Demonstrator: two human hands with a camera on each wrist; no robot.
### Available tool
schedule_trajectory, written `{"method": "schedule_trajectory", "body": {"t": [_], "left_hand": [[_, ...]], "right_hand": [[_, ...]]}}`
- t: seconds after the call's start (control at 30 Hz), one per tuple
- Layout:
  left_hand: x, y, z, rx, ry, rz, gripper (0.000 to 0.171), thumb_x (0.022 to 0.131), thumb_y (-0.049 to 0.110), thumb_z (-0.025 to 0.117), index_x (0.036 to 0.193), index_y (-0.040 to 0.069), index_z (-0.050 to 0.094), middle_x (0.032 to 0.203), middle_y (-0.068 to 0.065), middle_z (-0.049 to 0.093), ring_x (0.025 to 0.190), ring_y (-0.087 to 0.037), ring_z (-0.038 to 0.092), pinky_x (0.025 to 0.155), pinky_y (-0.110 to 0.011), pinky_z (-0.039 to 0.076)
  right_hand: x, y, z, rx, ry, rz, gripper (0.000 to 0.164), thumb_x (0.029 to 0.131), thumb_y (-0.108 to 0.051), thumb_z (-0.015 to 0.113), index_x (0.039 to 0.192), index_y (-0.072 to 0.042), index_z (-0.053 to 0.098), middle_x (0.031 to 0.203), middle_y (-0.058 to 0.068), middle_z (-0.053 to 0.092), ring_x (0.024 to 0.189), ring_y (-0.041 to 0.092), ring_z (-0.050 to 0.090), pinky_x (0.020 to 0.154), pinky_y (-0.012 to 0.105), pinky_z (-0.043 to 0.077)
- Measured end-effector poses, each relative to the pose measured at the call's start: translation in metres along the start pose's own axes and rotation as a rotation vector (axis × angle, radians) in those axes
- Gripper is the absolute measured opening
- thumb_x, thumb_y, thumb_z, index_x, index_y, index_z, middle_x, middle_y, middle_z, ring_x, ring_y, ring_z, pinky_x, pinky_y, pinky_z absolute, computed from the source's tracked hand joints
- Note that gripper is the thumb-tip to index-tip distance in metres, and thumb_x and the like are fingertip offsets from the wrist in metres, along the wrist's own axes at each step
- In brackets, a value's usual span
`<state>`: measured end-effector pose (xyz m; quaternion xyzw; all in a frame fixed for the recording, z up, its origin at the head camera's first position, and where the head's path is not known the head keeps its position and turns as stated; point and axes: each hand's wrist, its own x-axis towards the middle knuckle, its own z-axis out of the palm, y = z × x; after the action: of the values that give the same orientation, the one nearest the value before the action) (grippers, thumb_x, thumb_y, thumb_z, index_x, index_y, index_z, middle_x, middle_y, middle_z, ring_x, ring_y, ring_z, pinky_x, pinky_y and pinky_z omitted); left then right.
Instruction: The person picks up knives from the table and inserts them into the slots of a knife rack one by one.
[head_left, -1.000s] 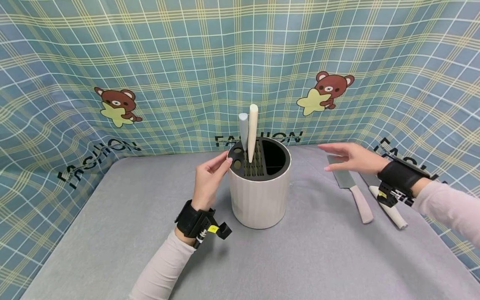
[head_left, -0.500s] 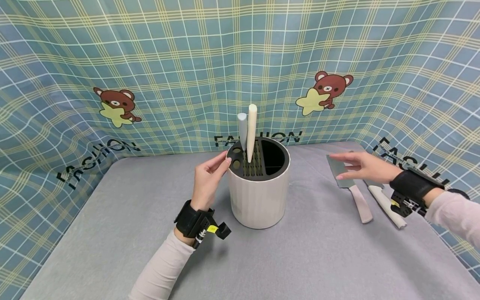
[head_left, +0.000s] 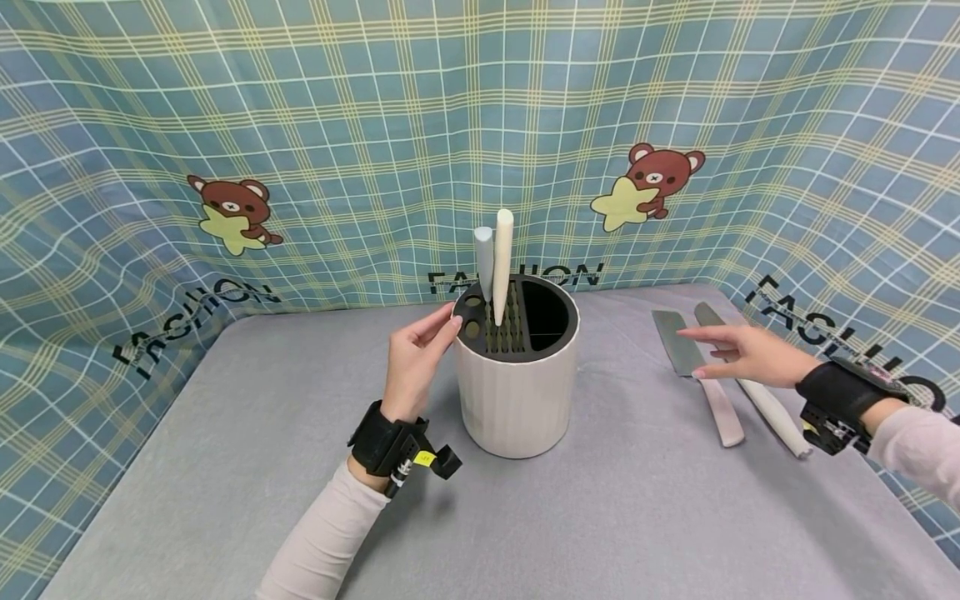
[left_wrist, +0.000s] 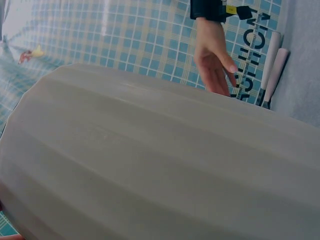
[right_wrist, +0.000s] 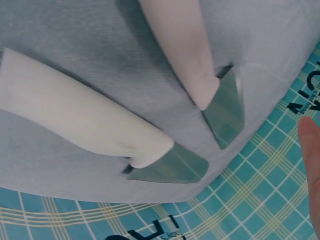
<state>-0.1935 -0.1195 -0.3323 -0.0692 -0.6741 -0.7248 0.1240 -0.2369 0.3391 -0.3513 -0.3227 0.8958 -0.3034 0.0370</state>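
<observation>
My left hand (head_left: 414, 367) pinches the left rim of a ribbed white knife holder (head_left: 517, 404), thumb at the black top. Two handles, one grey-blue (head_left: 484, 258) and one cream (head_left: 503, 258), stick up from its slotted insert. At the right, my right hand (head_left: 757, 354) hovers with fingers spread and holds nothing. Below it lie a cleaver (head_left: 722, 412) with a pinkish handle and a knife (head_left: 776, 417) with a cream handle, its blade partly hidden by the hand. In the right wrist view, both the cleaver (right_wrist: 182, 47) and the cream-handled knife (right_wrist: 85, 110) show; one fingertip (right_wrist: 311, 160) appears at the edge.
A grey cloth (head_left: 247, 450) covers the table. Behind and on both sides hangs a blue-green checked curtain (head_left: 375, 125) with printed bears. The holder's black top also has a wide opening (head_left: 545, 312) on its right and two round holes on its left.
My right hand has moved right and slightly toward me, from over the cleaver's blade to over the two knives' handle ends by the blades. My left hand stays at the holder's rim.
</observation>
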Motion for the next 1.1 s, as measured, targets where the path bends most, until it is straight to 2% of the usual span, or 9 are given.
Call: {"method": "schedule_trajectory", "body": {"t": [0.03, 0.1, 0.23, 0.4, 0.57, 0.9, 0.97, 1.1], "left_hand": [[0.000, 0.000, 0.000, 0.001, 0.000, 0.002, 0.037, 0.095, 0.011, 0.063, 0.131, 0.001, 0.060, 0.132, -0.015, 0.060, 0.118, -0.021, 0.060, 0.100, -0.024, 0.051], [0.000, 0.000, 0.000, 0.003, 0.000, 0.002, 0.038, 0.095, 0.011, 0.063, 0.131, 0.001, 0.060, 0.132, -0.016, 0.060, 0.118, -0.021, 0.061, 0.099, -0.025, 0.052], [0.000, 0.000, 0.000, 0.006, 0.002, -0.002, 0.037, 0.095, 0.011, 0.063, 0.131, 0.001, 0.060, 0.132, -0.016, 0.060, 0.118, -0.020, 0.061, 0.099, -0.024, 0.052], [0.000, 0.000, -0.001, 0.006, 0.007, -0.005, 0.037, 0.095, 0.011, 0.063, 0.131, 0.001, 0.060, 0.132, -0.016, 0.060, 0.117, -0.018, 0.061, 0.099, -0.025, 0.052], [0.000, 0.000, -0.001, 0.008, 0.002, -0.003, 0.038, 0.095, 0.011, 0.063, 0.131, 0.001, 0.059, 0.133, -0.017, 0.060, 0.116, -0.018, 0.062, 0.099, -0.026, 0.052], [0.001, 0.000, 0.000, 0.007, -0.001, 0.001, 0.039, 0.095, 0.012, 0.064, 0.132, 0.001, 0.059, 0.134, -0.017, 0.059, 0.119, -0.021, 0.060, 0.099, -0.026, 0.052], [0.000, 0.000, 0.000, 0.003, -0.003, 0.003, 0.038, 0.095, 0.012, 0.063, 0.132, 0.001, 0.059, 0.133, -0.017, 0.059, 0.119, -0.022, 0.060, 0.100, -0.026, 0.052], [0.000, 0.000, -0.001, 0.000, -0.004, 0.002, 0.038, 0.095, 0.011, 0.063, 0.132, 0.001, 0.059, 0.133, -0.017, 0.059, 0.119, -0.022, 0.060, 0.100, -0.026, 0.052]], "right_hand": [[-0.002, 0.001, 0.001, 0.000, 0.003, -0.003, 0.056, 0.089, -0.014, 0.071, 0.139, 0.000, 0.050, 0.137, 0.020, 0.054, 0.112, -0.020, 0.046, 0.091, 0.018, 0.053], [-0.005, 0.005, 0.002, 0.005, -0.001, -0.016, 0.056, 0.090, -0.013, 0.070, 0.139, 0.001, 0.049, 0.139, 0.000, 0.054, 0.113, -0.021, 0.045, 0.092, 0.016, 0.052], [-0.010, 0.011, 0.004, 0.032, -0.019, -0.020, 0.055, 0.092, -0.013, 0.067, 0.142, -0.001, 0.047, 0.134, -0.035, 0.042, 0.116, -0.022, 0.042, 0.095, 0.013, 0.049], [-0.015, 0.018, 0.006, 0.007, -0.008, -0.018, 0.054, 0.091, -0.012, 0.068, 0.141, -0.003, 0.049, 0.131, -0.038, 0.041, 0.115, -0.022, 0.042, 0.094, 0.019, 0.052], [-0.022, 0.026, 0.010, 0.031, 0.006, -0.063, 0.054, 0.089, -0.005, 0.069, 0.140, -0.001, 0.050, 0.131, -0.037, 0.042, 0.116, -0.022, 0.042, 0.094, 0.010, 0.048], [-0.033, 0.031, 0.017, -0.015, 0.001, -0.049, 0.055, 0.087, -0.007, 0.071, 0.139, -0.002, 0.051, 0.130, -0.040, 0.040, 0.114, -0.023, 0.043, 0.092, 0.011, 0.049], [-0.035, 0.033, 0.018, -0.010, -0.009, -0.066, 0.056, 0.087, -0.006, 0.071, 0.139, -0.002, 0.050, 0.132, -0.039, 0.040, 0.116, -0.024, 0.040, 0.093, 0.011, 0.049], [-0.039, 0.038, 0.020, -0.047, -0.016, -0.114, 0.058, 0.084, -0.006, 0.073, 0.138, -0.005, 0.052, 0.135, -0.037, 0.039, 0.119, -0.025, 0.036, 0.090, 0.017, 0.053]]}}
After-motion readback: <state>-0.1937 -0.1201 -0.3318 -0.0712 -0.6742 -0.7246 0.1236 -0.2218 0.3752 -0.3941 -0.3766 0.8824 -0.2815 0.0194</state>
